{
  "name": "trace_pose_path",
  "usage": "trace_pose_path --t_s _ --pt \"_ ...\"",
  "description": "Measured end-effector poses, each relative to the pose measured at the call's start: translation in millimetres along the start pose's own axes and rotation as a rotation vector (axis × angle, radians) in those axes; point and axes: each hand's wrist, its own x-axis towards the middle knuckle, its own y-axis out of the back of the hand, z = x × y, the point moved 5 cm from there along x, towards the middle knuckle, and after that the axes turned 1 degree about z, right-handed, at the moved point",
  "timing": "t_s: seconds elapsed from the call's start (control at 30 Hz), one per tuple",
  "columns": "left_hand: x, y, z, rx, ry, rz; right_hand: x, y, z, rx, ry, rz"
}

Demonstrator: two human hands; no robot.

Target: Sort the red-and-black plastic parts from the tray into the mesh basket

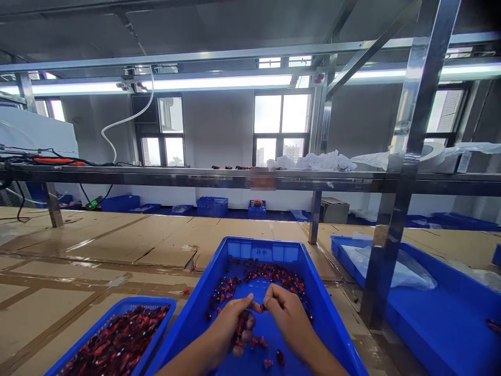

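Note:
My left hand (230,324) is curled over a blue tray (332,318), its lower fingers closed around several small dark red and black pieces (239,331). Its thumb and forefinger reach toward my right hand (287,316), which pinches at a tiny red piece (262,308) between the fingertips. The exact kind of these pieces is too small to tell. Beneath the hands, a few loose pieces (279,358) lie on the tray floor. More form a curved pile (276,272) along the tray's far side.
On the left, a smaller blue basket (172,308) is heaped with similar red pieces. A metal post (385,250) rises right of the tray, beside another blue tray (442,303) holding a clear plastic bag (410,271). Taped cardboard (156,235) covers the table. A metal shelf (195,176) crosses ahead.

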Motion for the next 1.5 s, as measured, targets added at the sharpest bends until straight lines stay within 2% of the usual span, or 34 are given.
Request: trace_pose_path --t_s 0.07,0.1,0.27,0.33,0.43,0.5,0.57,0.63,0.73,0.93,1.03,1.27,1.37,1.5 --pt "3.0 3.3 -3.6 -0.027 0.042 0.019 3.4 -4.3 12.8 0.211 -0.185 -0.104" --pt "4.4 4.4 -5.2 -0.043 0.057 0.022 4.6 -6.3 16.0 0.236 -0.214 -0.142" --pt "11.6 10.3 -9.5 -0.078 0.065 0.07 -0.2 -20.2 16.7 0.164 -0.182 -0.183" --pt "15.6 12.6 -11.4 -0.103 0.052 0.084 -6.1 -27.8 8.5 -0.019 -0.034 -0.176" --pt "22.0 14.1 -17.6 -0.115 0.06 0.092 -15.7 -41.4 -1.2 -0.472 0.201 -0.18" --pt "24.1 12.4 -21.3 -0.098 0.057 0.09 -18.8 -48.5 -0.1 -0.683 0.25 -0.182" --pt "22.8 6.1 -23.1 -0.069 0.049 0.046 -19.3 -51.0 0.5 -0.773 0.289 -0.148" --pt "18.5 -1.6 -24.1 -0.029 0.06 -0.003 -18.0 -48.5 -0.9 -0.786 0.316 -0.084" --pt "11.4 -9.3 -24.0 0.034 0.08 -0.043 -12.8 -36.9 -2.8 -0.73 0.273 -0.001" --pt "2.6 -10.1 -15.5 0.096 0.018 -0.068 -3.5 -11.1 -4.3 -0.698 0.214 0.103" --pt "0.1 -8.7 -11.7 0.08 0.016 -0.058 -4.5 -7.0 -4.8 -0.717 0.226 0.106" --pt "-1.7 -5.8 -3.1 -0.216 0.045 -0.04 -7.2 -6.5 -17.1 -0.669 0.345 0.018" --pt "-1.0 -4.4 -3.4 -0.245 0.084 -0.033 -6.0 -5.1 -17.7 -0.646 0.38 0.043" --pt "3.4 -4.8 -11.7 -0.236 0.147 -0.078 -7.5 -5.7 -18.5 -0.661 0.451 0.094"
